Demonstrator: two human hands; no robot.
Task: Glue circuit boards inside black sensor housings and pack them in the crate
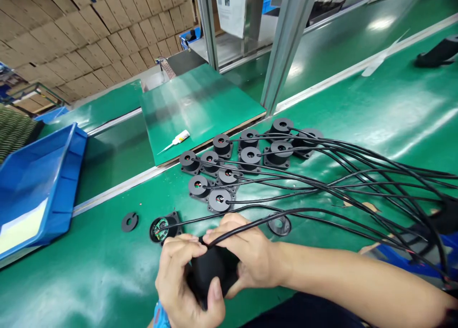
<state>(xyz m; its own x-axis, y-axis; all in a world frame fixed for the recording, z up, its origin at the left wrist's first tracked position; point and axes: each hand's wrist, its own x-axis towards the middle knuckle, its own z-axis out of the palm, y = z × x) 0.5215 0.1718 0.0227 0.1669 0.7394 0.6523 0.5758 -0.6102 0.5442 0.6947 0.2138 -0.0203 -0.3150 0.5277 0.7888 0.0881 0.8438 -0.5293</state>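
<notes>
Near the front edge, both my hands are wrapped around a black round housing with a square flange (211,268), its black cable running off to the right. My left hand (179,275) grips its left side with the thumb in front. On the other side my right hand (250,251) holds it, fingers close to the cable's exit. Just beyond them lies an uncapped cabled housing (162,228) showing a green circuit board. A slotted black disc (129,222) is left of it, and a thin black ring (279,224) lies right of my right hand.
Several capped housings (220,200) stand grouped on the green bench, their black cables (322,187) trailing right. A white glue bottle (181,137) with a long nozzle lies on the raised green board (203,99). A blue bin (67,175) is at left; a metal post (286,46) rises behind.
</notes>
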